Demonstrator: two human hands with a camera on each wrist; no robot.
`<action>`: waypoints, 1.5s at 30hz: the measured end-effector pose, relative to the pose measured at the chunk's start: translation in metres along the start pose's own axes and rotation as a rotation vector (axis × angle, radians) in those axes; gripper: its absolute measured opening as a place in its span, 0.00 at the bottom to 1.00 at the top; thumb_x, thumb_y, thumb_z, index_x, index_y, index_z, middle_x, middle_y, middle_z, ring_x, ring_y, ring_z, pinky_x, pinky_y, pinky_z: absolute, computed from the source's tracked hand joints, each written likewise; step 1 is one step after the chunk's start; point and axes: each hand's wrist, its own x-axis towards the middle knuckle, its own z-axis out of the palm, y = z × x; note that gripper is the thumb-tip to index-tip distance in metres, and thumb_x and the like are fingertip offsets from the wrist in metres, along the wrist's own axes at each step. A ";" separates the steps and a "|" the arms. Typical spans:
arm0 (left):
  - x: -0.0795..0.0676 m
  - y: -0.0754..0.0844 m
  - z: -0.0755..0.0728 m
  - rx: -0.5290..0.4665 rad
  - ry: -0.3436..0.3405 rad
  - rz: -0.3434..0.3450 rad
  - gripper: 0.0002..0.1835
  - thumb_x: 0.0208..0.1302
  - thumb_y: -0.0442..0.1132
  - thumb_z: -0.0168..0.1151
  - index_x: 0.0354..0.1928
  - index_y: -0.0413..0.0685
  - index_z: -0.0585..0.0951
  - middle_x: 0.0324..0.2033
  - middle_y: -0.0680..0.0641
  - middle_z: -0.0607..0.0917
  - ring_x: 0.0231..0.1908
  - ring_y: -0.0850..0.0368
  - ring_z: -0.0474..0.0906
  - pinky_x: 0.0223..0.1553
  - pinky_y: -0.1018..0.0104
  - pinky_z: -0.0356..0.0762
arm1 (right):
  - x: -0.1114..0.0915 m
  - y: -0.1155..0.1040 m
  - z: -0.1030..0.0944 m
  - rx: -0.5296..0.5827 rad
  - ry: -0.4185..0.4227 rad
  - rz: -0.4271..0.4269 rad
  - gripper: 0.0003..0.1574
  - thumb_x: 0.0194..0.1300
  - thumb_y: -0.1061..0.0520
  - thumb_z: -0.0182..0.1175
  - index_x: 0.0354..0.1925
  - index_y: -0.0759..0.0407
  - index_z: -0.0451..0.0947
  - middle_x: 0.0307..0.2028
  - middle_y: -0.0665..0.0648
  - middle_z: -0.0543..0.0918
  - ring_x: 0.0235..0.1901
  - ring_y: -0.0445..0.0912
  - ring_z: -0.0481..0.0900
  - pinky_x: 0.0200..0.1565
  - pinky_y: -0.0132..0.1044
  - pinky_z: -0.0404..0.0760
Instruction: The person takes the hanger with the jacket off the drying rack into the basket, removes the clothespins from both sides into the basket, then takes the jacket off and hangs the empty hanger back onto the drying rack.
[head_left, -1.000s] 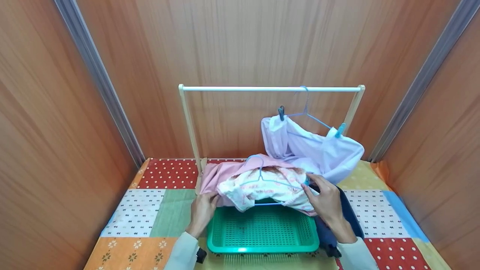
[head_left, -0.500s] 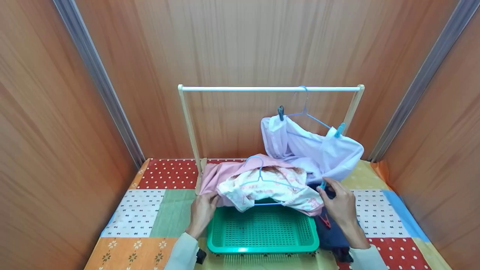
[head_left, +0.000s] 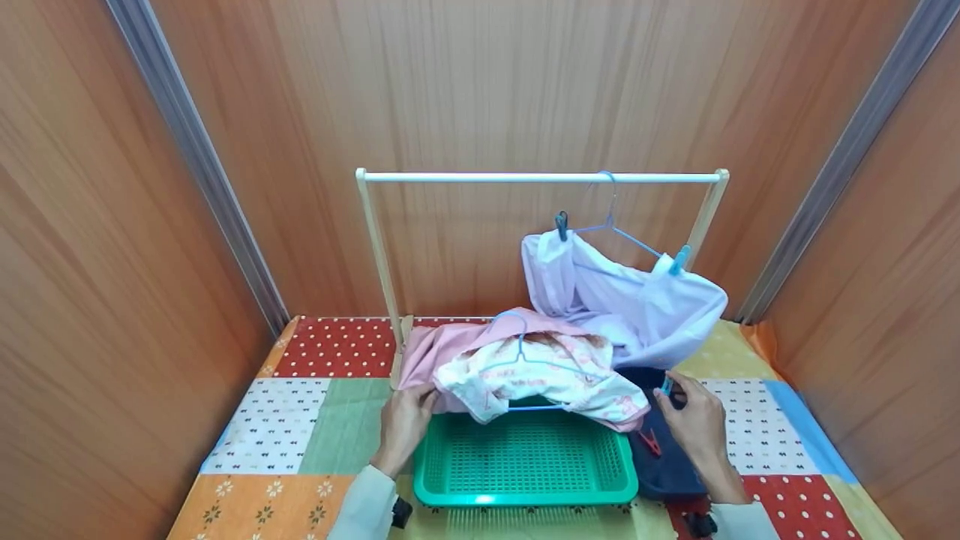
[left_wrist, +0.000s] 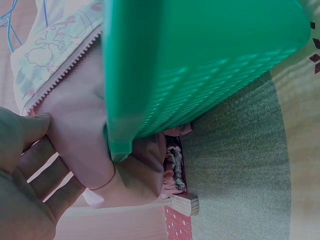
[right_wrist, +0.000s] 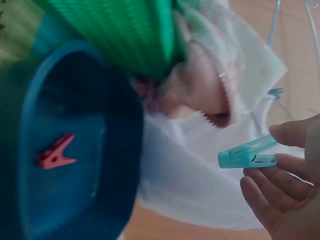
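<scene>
My left hand (head_left: 405,416) pinches the left edge of a pink zippered jacket (left_wrist: 75,135), thumb on the near face. The jacket has a white patterned lining (head_left: 555,375) and lies spread over the back of a green basket (head_left: 525,499). A blue hanger (head_left: 520,352) rests across the lining. In my right hand (head_left: 694,420) a light blue clothespin (right_wrist: 245,155) is held between thumb and fingers, apart from the jacket. Beside the basket is a dark blue basin (right_wrist: 85,100) with a red clothespin (right_wrist: 56,152) in it.
Behind stands a rack with a white bar (head_left: 480,178). A pale lilac garment (head_left: 622,300) hangs there on a hanger, held by a dark clothespin (head_left: 562,226) and a blue one. Wooden panels enclose the patchwork cloth (head_left: 274,420) on three sides.
My right hand has moved right and toward me, away from the jacket's right edge, carrying the light blue clothespin over the basin. The red clothespin has come into view. My left hand stays put.
</scene>
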 end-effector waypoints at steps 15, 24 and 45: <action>0.000 0.000 0.001 0.028 0.028 0.020 0.08 0.61 0.35 0.68 0.40 0.53 0.90 0.17 0.52 0.82 0.17 0.64 0.67 0.21 0.68 0.65 | -0.003 0.036 0.014 -0.070 -0.198 0.176 0.24 0.58 0.59 0.69 0.52 0.70 0.80 0.43 0.72 0.85 0.41 0.62 0.85 0.43 0.57 0.80; 0.000 0.000 0.002 0.023 0.015 0.006 0.07 0.62 0.36 0.67 0.40 0.53 0.90 0.18 0.53 0.83 0.17 0.65 0.69 0.20 0.69 0.66 | -0.001 0.035 0.013 -0.059 -0.230 0.187 0.24 0.59 0.60 0.68 0.53 0.69 0.79 0.47 0.71 0.85 0.46 0.63 0.84 0.49 0.58 0.78; 0.000 0.002 -0.001 0.017 -0.016 -0.022 0.07 0.62 0.36 0.67 0.41 0.50 0.89 0.18 0.54 0.82 0.18 0.65 0.67 0.20 0.71 0.64 | 0.010 -0.030 -0.007 -0.014 -0.068 -0.075 0.19 0.54 0.62 0.72 0.47 0.64 0.84 0.42 0.63 0.88 0.42 0.59 0.85 0.43 0.55 0.79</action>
